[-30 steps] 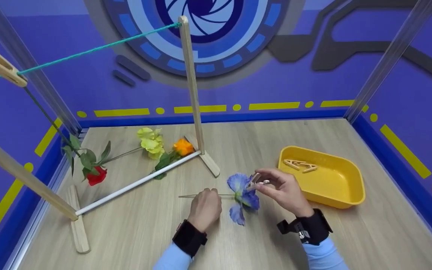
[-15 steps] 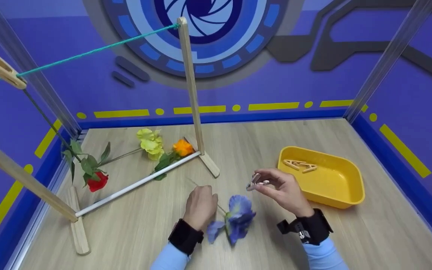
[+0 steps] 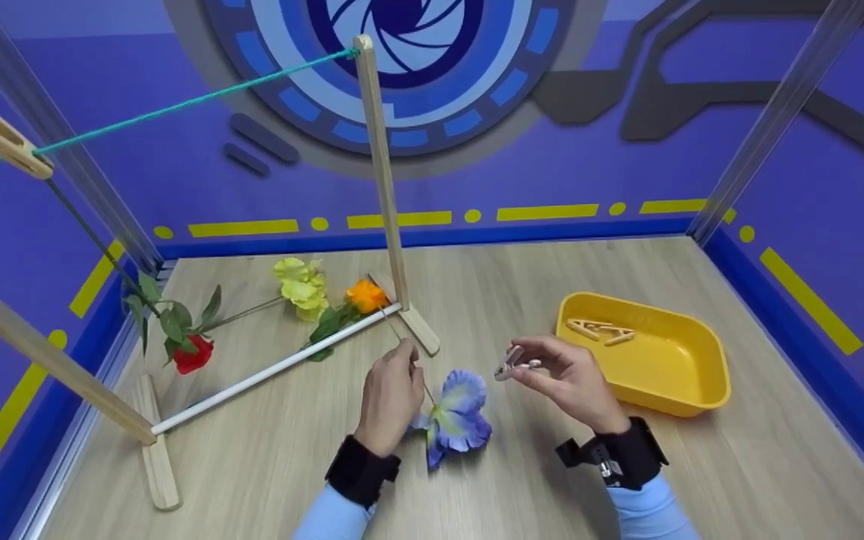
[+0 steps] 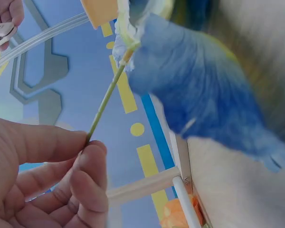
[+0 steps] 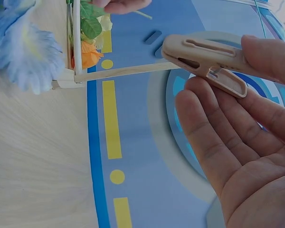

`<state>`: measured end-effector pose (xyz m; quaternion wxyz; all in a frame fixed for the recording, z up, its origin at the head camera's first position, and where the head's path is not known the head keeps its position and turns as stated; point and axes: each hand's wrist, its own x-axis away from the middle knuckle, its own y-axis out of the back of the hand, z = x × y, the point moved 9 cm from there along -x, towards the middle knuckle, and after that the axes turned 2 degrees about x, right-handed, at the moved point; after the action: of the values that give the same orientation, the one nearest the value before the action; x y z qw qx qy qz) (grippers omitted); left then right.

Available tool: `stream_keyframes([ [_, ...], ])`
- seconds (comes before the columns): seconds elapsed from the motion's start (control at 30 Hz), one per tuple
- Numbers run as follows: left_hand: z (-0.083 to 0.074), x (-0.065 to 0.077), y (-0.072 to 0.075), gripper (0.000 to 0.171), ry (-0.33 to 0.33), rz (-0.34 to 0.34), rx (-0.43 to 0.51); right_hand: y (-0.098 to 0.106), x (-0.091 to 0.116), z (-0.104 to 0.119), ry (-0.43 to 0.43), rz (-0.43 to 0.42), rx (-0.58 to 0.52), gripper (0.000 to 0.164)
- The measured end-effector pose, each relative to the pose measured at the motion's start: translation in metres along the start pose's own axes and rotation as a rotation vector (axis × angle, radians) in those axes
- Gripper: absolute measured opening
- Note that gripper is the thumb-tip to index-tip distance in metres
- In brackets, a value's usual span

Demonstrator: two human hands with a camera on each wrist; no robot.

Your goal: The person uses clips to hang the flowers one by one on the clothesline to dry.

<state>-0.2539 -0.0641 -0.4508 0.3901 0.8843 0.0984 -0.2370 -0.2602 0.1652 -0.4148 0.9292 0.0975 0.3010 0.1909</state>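
My left hand (image 3: 391,397) pinches the thin stem (image 4: 104,102) of a blue-purple artificial flower (image 3: 458,424) between thumb and forefinger. The bloom hangs toward me and the stem's free end points away, up toward the rack. To its right, my right hand (image 3: 567,382) holds a light-brown clothespin (image 5: 204,59) between thumb and fingers, apart from the flower. In the right wrist view the thumb lies on one leg of the clothespin and the fingers sit under the other.
A wooden rack (image 3: 383,172) with a green string (image 3: 199,99) stands at left. A clothespin (image 3: 8,142) on the string holds a red rose (image 3: 193,355) upside down. Yellow (image 3: 303,289) and orange (image 3: 366,296) flowers lie behind the white bar (image 3: 274,369). A yellow tray (image 3: 691,401) with clothespins stands right.
My left hand has turned the flower: its bloom swung toward me and left, and the stem's end now points away. The right hand with the clothespin has hardly moved.
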Motion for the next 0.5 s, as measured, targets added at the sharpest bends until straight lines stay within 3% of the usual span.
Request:
stream_keyframes([
  [0.17, -0.001, -0.004, 0.012, 0.027, 0.002, -0.042, 0.034, 0.000, -0.001, 0.000, 0.010, -0.003, -0.004, 0.036],
  [0.5, -0.004, -0.010, 0.042, 0.023, 0.046, -0.120, 0.071, -0.004, 0.000, -0.002, 0.000, 0.005, 0.014, 0.035],
])
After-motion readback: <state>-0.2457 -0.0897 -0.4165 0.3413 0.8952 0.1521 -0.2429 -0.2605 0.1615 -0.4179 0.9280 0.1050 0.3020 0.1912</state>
